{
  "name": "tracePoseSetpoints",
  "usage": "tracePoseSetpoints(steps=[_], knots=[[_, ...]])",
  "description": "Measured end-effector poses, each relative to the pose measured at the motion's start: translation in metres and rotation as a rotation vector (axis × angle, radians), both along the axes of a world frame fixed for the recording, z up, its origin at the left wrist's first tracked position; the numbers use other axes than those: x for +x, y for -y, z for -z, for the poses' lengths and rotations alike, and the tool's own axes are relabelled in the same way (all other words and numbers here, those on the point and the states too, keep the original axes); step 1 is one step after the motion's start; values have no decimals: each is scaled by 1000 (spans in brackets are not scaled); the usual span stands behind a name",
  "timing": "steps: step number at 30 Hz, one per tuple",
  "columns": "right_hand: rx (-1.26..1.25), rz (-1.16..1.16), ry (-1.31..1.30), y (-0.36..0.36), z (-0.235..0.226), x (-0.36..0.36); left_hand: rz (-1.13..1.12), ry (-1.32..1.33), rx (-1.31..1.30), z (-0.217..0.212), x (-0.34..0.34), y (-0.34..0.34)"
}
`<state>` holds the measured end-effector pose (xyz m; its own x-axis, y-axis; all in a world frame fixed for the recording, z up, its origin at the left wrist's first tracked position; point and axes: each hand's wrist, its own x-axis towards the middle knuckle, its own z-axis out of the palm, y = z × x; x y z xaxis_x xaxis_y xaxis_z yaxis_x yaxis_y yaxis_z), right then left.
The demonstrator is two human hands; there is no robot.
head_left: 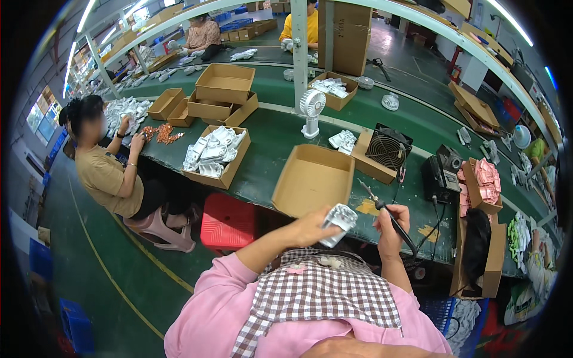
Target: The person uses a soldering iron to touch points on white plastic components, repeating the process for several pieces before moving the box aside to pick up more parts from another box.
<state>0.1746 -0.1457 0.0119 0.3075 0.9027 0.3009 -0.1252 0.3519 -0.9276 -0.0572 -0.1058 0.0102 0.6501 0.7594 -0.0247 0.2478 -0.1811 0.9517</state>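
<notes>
At the near edge of the green bench (268,161), the person in the pink top holds both hands raised just above the bench edge. Left hand (310,227): fingers clenched around a small white plastic housing (338,222), which is lifted clear of the bench and tilted toward the right hand. Right hand (391,224): fingers wrapped around the dark handle of a soldering iron (385,210), held like a pen, its thin tip pointing up and to the left, near the housing but apart from it. An empty open cardboard box (311,179) lies on the bench directly beyond the hands. A black square fan (388,149) rests on a flat carton to the right of that box, and a white desk fan (311,110) stands upright further back. Another cardboard box of white plastic parts (213,154) lies to the left, where a seated person in a tan shirt (104,173) works at the same bench, with a red stool (227,222) nearby
</notes>
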Motion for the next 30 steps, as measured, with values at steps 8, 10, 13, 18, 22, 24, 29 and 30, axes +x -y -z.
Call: tracePoseSetpoints(steps=[8, 10, 13, 18, 22, 24, 29, 30], knots=[[10, -57, 451, -15, 32, -19, -716, 225, 73, -71, -163, -44], [139, -24, 567, -20, 29, -30, -990, 221, 346, -68, -237, -82], [226, -7, 621, -27, 39, -34, -1130, 298, 207, -45, -339, -135], [124, -13, 573, -32, 40, -46, -1066, 487, -260, 10, -408, -182], [204, 26, 540, -28, 50, -43, -1074, 592, -268, 34, -410, -184], [96, 32, 380, -16, 59, -39, -1074, 598, -257, 37, -399, -182], [69, 54, 290, 2, 63, -20, -1052, 635, -177, 41, -330, -158], [63, 64, 285, 6, 62, -15, -1050, 634, -168, 40, -318, -146]])
